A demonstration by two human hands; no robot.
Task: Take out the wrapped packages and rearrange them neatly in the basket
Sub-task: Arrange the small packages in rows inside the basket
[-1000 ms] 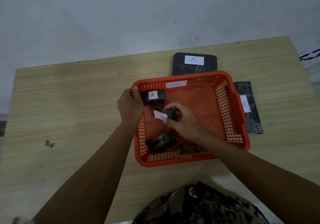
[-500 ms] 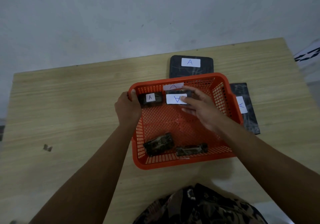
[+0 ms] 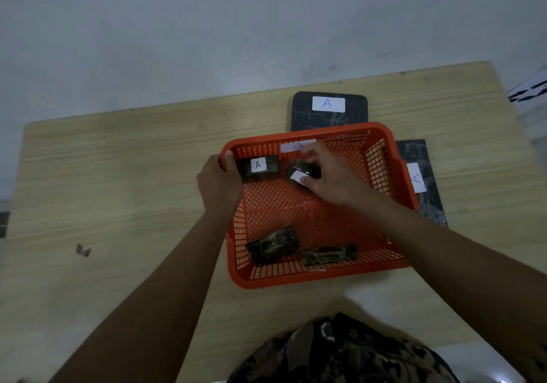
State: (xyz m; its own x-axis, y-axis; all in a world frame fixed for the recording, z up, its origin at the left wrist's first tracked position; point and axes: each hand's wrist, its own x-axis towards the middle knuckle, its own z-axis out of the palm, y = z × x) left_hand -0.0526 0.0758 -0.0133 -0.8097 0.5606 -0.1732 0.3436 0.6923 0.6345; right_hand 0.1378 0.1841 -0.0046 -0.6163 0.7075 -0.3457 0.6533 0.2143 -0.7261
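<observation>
While the left hand (image 3: pixel 219 182) clamps the far-left corner of the orange basket (image 3: pixel 405 181), thumb hooked over the rim and fingers closed round the outside wall, the right hand (image 3: pixel 334 175) is inside the basket near the far wall, fingers curled around a small dark wrapped package (image 3: pixel 305 171). That package is tilted; a white label shows on it at the thumb side, its letter hidden. Can't tell if it is lifted or resting on the mesh floor.

Basket: orange plastic, open lattice walls and floor, rounded corners, white "A" label on the inside of the far wall, partly behind the right fingers. It sits on a light wood-grain table (image 3: pixel 118 193).

Other packages in the basket:
- labelled package (image 3: pixel 258 166) in the far-left corner, just beside the left thumb; dark glossy wrap, white label with "A" facing up, lying flat.
- mottled package (image 3: pixel 272 245) near the front-left, dark wrap with pale blotches, lying at an angle, no label visible.
- slim package (image 3: pixel 329 254) along the front wall, just beside the mottled one, same dark blotchy wrap, no label showing.

Outside the basket: a dark flat pad (image 3: pixel 329 110) with white "A" label behind the far wall, partly tucked under it; a second dark pad (image 3: pixel 420 175) at the right side, also labelled "A", partly covered by the basket.
</observation>
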